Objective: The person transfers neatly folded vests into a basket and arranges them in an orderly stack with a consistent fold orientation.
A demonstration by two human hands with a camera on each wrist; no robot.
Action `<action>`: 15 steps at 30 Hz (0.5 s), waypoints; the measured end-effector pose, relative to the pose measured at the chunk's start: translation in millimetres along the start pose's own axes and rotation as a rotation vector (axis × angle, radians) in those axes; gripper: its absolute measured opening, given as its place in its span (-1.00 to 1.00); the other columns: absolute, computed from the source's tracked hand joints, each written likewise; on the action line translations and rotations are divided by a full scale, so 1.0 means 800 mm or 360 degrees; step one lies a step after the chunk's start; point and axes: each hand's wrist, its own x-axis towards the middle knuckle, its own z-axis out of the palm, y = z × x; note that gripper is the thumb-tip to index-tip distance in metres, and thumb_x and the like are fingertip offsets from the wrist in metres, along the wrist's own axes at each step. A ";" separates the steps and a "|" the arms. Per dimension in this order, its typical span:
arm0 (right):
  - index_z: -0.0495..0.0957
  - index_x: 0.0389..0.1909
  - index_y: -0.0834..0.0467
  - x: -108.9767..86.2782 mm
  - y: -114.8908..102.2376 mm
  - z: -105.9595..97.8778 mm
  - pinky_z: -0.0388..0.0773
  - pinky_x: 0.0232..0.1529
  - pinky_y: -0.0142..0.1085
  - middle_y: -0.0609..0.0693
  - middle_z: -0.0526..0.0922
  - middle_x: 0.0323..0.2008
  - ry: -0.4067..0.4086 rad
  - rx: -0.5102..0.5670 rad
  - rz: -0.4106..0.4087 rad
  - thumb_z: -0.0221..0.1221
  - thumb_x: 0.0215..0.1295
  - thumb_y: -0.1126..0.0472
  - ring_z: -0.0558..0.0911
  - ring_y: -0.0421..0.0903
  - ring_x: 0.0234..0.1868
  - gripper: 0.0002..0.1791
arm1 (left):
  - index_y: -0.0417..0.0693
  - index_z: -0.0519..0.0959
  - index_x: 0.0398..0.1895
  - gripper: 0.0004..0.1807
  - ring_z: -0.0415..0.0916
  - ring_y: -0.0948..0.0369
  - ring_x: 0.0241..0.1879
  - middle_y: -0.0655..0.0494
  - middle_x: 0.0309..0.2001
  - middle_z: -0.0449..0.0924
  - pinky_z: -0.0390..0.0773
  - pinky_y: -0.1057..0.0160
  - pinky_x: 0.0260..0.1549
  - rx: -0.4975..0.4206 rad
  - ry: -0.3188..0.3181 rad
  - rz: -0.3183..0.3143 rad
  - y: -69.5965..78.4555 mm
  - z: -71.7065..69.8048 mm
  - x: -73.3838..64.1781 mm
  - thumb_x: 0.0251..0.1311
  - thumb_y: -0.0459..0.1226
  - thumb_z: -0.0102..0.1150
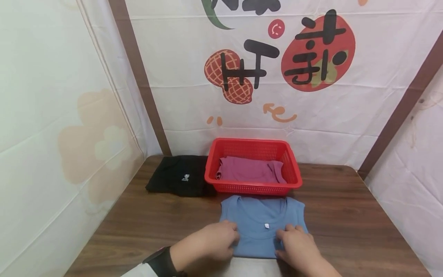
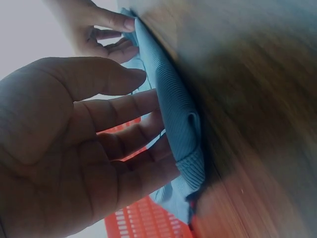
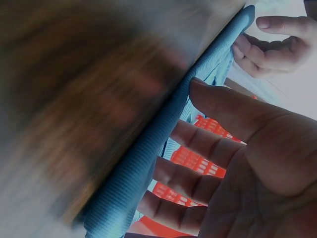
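Observation:
A blue ribbed garment (image 1: 256, 240) with a wide scooped neckline and a small white label lies folded on the table. My left hand (image 1: 217, 239) rests its fingertips on the garment's left side; in the left wrist view its thumb stands off the cloth (image 2: 171, 99). On the right side, my right hand (image 1: 299, 246) touches the garment with slightly bent fingers. The right wrist view puts that thumb by the folded edge of the cloth (image 3: 143, 163), the other fingers spread over it.
Behind the blue garment stands a red plastic basket (image 1: 254, 188) with a folded mauve garment (image 1: 250, 170) in it. A folded black garment (image 1: 178, 175) with a small white print lies left of the basket. Printed white curtains (image 1: 187, 104) surround the wooden table (image 1: 346, 215) at the back and sides.

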 end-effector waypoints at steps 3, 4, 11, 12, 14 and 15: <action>0.65 -0.39 -0.04 0.003 -0.008 0.001 0.57 -0.38 0.11 -0.07 0.53 -0.38 0.0045 0.0012 -0.0045 0.59 -0.15 -0.01 0.56 0.08 -0.26 -0.65 | 0.19 0.69 -0.30 -0.91 0.39 0.36 -0.23 0.36 -0.29 0.44 0.51 0.34 -0.28 -0.0048 -0.0024 -0.0067 -0.004 -0.001 -0.006 0.11 -0.15 0.37; 0.65 -0.39 -0.04 0.003 -0.010 0.001 0.57 -0.38 0.10 -0.07 0.53 -0.39 0.0047 0.0015 -0.0056 0.59 -0.15 -0.01 0.56 0.08 -0.26 -0.66 | 0.19 0.69 -0.30 -0.91 0.39 0.36 -0.23 0.36 -0.29 0.44 0.51 0.33 -0.27 -0.0064 -0.0034 -0.0089 -0.005 -0.002 -0.008 0.12 -0.14 0.37; 0.65 -0.38 -0.05 0.010 -0.021 0.005 0.54 -0.43 0.05 -0.08 0.52 -0.39 0.0082 0.0039 -0.0139 0.58 -0.13 0.02 0.54 0.04 -0.28 -0.68 | 0.16 0.68 -0.34 -0.92 0.41 0.33 -0.21 0.34 -0.27 0.46 0.54 0.27 -0.28 -0.0092 -0.0015 -0.0199 -0.011 -0.003 -0.022 0.10 -0.15 0.38; 0.66 -0.38 -0.05 0.011 -0.022 0.005 0.54 -0.43 0.05 -0.08 0.52 -0.39 0.0078 0.0041 -0.0140 0.58 -0.12 0.02 0.54 0.04 -0.28 -0.68 | 0.16 0.68 -0.33 -0.92 0.41 0.33 -0.21 0.33 -0.27 0.47 0.54 0.27 -0.27 -0.0101 -0.0016 -0.0207 -0.011 -0.003 -0.023 0.11 -0.15 0.38; 0.67 -0.38 -0.06 0.013 -0.023 0.004 0.55 -0.42 0.06 -0.09 0.53 -0.39 0.0066 0.0040 -0.0131 0.58 -0.11 0.02 0.54 0.04 -0.27 -0.69 | 0.15 0.69 -0.33 -0.92 0.40 0.32 -0.22 0.33 -0.28 0.46 0.53 0.28 -0.29 -0.0104 0.0007 -0.0208 -0.011 -0.003 -0.026 0.11 -0.15 0.38; 0.67 -0.37 -0.06 0.013 -0.023 0.003 0.56 -0.41 0.07 -0.08 0.53 -0.38 0.0063 0.0041 -0.0126 0.58 -0.11 0.02 0.55 0.04 -0.27 -0.69 | 0.14 0.69 -0.33 -0.92 0.39 0.32 -0.23 0.33 -0.29 0.46 0.53 0.29 -0.31 -0.0109 0.0016 -0.0208 -0.011 -0.002 -0.026 0.11 -0.15 0.38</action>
